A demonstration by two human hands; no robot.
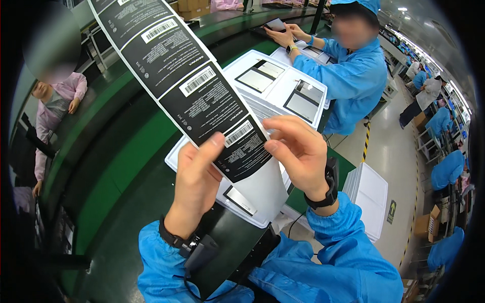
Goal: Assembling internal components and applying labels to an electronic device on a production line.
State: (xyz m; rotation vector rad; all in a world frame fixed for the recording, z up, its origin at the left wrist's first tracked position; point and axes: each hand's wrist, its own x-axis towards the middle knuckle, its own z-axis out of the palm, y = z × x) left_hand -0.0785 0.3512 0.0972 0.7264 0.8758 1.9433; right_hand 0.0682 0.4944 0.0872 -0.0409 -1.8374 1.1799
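A long strip of black printed labels (202, 101) on white backing slants from the upper left down between my hands. Each label carries a white barcode patch, and the strip's lower end is bare backing. My left hand (194, 182) grips its left edge, thumb on top of a label and the fingers partly hidden behind. At the right edge, my right hand (300, 154) pinches the strip between thumb and forefinger. Below lies a white tray (260, 222) with a flat black-and-white panel (240, 200), partly covered by the strip.
Beyond my right hand stand stacked white trays (280, 88) with flat panels in compartments. A co-worker in blue (343, 70) handles a dark flat piece (275, 24). More white trays (371, 197) are stacked at right. Across the green line (116, 161) sits a person in pink (55, 101).
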